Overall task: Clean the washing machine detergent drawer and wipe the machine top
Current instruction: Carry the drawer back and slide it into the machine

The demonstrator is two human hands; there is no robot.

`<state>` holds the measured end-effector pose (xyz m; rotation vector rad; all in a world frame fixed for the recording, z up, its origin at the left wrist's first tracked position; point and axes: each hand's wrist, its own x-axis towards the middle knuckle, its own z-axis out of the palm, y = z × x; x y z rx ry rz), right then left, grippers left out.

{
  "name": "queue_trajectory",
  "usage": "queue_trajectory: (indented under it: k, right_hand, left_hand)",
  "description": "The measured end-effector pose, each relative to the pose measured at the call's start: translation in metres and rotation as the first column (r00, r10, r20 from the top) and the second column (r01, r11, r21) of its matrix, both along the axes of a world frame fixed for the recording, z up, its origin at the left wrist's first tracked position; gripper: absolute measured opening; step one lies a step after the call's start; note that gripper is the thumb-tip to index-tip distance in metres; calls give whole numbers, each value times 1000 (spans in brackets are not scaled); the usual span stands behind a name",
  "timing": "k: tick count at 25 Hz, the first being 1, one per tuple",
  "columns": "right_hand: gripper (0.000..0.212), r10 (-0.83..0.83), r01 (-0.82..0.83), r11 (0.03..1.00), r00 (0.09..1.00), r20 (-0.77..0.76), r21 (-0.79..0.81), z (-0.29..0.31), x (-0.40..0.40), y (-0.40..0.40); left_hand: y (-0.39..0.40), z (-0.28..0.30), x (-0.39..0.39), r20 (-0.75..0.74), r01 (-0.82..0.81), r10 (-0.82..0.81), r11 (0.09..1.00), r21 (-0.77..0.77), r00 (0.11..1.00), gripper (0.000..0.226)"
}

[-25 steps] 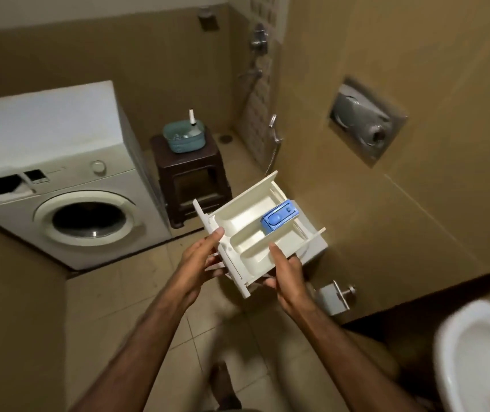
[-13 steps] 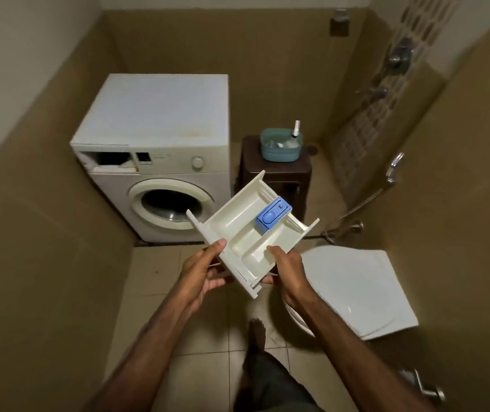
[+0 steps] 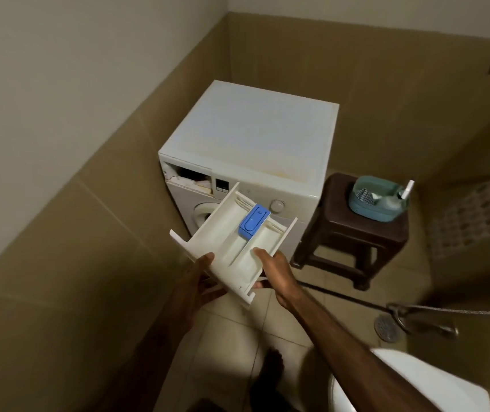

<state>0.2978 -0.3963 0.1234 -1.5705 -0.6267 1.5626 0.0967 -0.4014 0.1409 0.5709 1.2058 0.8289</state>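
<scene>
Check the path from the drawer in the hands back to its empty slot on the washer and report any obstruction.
Nothing visible blocks it. The detergent drawer is held in open air before the washing machine; the slot gapes open.

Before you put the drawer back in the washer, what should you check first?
1. Drawer held by both hands, left hand and right hand: ok.
2. Slot in the washer open: ok.
3. Slot clean: not ok, pale residue shows inside.
4. Blue cap seated in the drawer: ok.
5. Drawer fully clean: cannot tell.
6. Cloth ready for the top: cannot tell; a tub sits on the stool.
</scene>
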Motion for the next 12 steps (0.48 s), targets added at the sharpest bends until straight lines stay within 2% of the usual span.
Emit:
queue_trajectory:
  k: [4,7,10,12]
  right_hand:
    - [40,152,-152,988,988,1,-32,-5,-21,66]
    - [40,269,-269,961,963,3,-61,-6,-42,112]
    - [39,344,-342,935,939,7,-92,-8,-65,152]
    - [49,368,-359,925,928,57,-122,-12,-74,175]
  left_hand:
    - [41,-12,-23,-1,-123,123,991,-43,992,58]
    - [73,-23,-48,-7,-186,186,980,-68,983,67]
    - [107,-38,-78,-40,-225,222,970,-93,974,100]
    - [128,-48,-94,-50,-242,238,963,-119,970,107]
